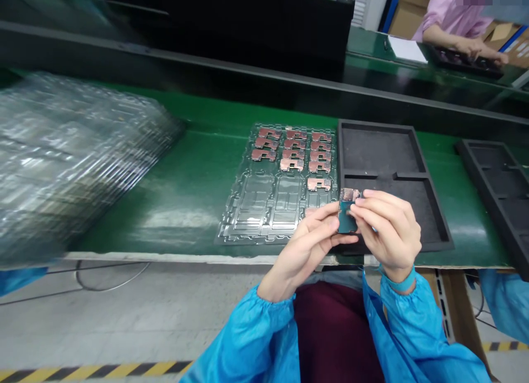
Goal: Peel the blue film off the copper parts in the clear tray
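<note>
Between my two hands is a small circuit board, with a dark blue-green face and a coppery, metallic upper end. My left hand grips its left and lower edge between thumb and fingers. On its right side, the fingertips of my right hand pinch the board near the upper end. Just left of my hands lies a clear plastic tray with several copper-coloured boards in its upper and right pockets. A black foam tray with two large compartments sits behind and below my right hand.
A tall stack of clear plastic trays stands on the green bench at left. Another black tray lies at the right edge. Across a dark raised rail, a person in a pink sleeve works over a dark tray.
</note>
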### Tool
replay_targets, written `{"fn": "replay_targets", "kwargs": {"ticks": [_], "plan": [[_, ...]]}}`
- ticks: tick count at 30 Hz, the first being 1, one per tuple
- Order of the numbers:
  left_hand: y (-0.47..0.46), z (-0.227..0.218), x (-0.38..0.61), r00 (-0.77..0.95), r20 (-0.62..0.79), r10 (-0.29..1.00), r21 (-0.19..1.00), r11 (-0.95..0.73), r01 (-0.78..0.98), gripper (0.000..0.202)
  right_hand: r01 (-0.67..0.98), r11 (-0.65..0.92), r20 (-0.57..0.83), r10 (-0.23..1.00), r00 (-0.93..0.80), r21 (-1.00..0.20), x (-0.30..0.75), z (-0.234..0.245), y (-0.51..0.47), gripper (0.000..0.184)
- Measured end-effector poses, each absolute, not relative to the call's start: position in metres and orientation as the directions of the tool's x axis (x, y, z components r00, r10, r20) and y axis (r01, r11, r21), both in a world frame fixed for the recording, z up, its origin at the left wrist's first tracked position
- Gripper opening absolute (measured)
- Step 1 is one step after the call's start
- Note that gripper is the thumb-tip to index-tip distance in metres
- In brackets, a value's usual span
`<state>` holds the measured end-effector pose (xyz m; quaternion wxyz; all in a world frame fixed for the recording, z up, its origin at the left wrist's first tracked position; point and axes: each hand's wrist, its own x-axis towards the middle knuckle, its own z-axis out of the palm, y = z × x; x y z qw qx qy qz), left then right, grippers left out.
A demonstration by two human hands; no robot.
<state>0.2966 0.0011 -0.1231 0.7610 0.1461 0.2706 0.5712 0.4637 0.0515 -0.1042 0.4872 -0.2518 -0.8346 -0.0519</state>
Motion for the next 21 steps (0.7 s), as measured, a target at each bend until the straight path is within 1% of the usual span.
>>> {"fn": "replay_targets", "kwargs": {"ticks": [4,8,11,17,21], "plan": [[-0.001,-0.125,0.296,0.208,-0.231,0.950,0.491,0.299,-0.818,0.023,0.458,0.873,0.828,0.375,-0.418,-0.164,0.466,-0.109,0.045,0.035],[-0.003,-0.126,0.295,0.225,-0.251,0.942,0.477,0.322,-0.818,0.029,0.442,0.881,0.806,0.381,-0.454,-0.167,0.468,-0.114,0.038,0.031],[-0.004,-0.126,0.293,0.213,-0.255,0.943,0.457,0.312,-0.833,0.027,0.426,0.888,0.799,0.380,-0.466,-0.174,0.468,-0.115,0.034,0.029],[-0.004,-0.124,0.291,0.194,-0.255,0.947,0.451,0.294,-0.843,0.029,0.396,0.900,0.817,0.362,-0.448,-0.182,0.466,-0.114,0.029,0.025],[-0.005,-0.123,0.289,0.196,-0.291,0.936,0.421,0.309,-0.853,0.031,0.397,0.901,0.822,0.355,-0.444,-0.175,0.466,-0.115,0.025,0.024]]}}
